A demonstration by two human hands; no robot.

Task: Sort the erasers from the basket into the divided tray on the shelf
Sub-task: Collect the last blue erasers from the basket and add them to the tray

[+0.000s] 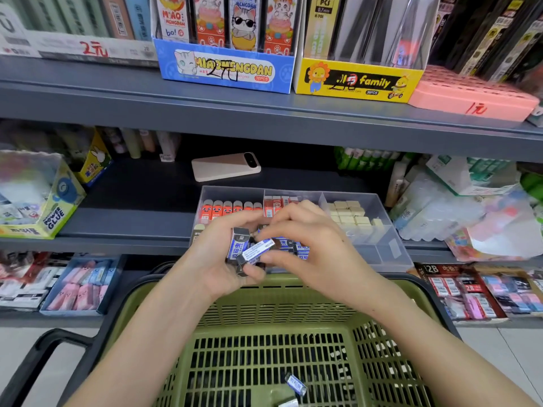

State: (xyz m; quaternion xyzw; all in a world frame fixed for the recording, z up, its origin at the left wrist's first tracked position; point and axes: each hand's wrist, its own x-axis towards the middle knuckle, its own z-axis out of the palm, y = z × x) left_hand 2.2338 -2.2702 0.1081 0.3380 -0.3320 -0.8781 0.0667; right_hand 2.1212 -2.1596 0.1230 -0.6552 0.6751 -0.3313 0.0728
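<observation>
The left hand [216, 261] was curled round a small stack of blue-sleeved erasers [238, 245], held upright above the far rim of the green basket [279, 315]. The right hand [311, 239] met it from three o'clock. Its fingers [289, 226] and thumb pinched a single blue eraser [258, 248], which lay tilted across the front of the stack and touched it.

Both hands hovered over the near edge of the divided tray [382, 248], a clear box that sat at the front of the dark shelf [132, 224]. In the tray's eleven o'clock compartment stood a row of orange erasers [226, 208]. Red-and-white erasers [274, 205] filled the twelve o'clock compartment, partly hidden by the right hand. Cream block erasers [351, 215] were stacked in the compartment at two o'clock. More blue erasers [296, 248] showed in a near compartment beneath the right hand; how many lay there could not be told.

At six o'clock from the hands, on the basket's slotted floor, lay a loose wrapped eraser [296, 384]. Another eraser [289, 403] lay just beside it, cut off by the frame's lower edge.

A pale phone [226, 165] lay flat on the shelf at twelve o'clock from the tray, well apart from it. A glue display box [44, 207] stood on the shelf at nine o'clock.
</observation>
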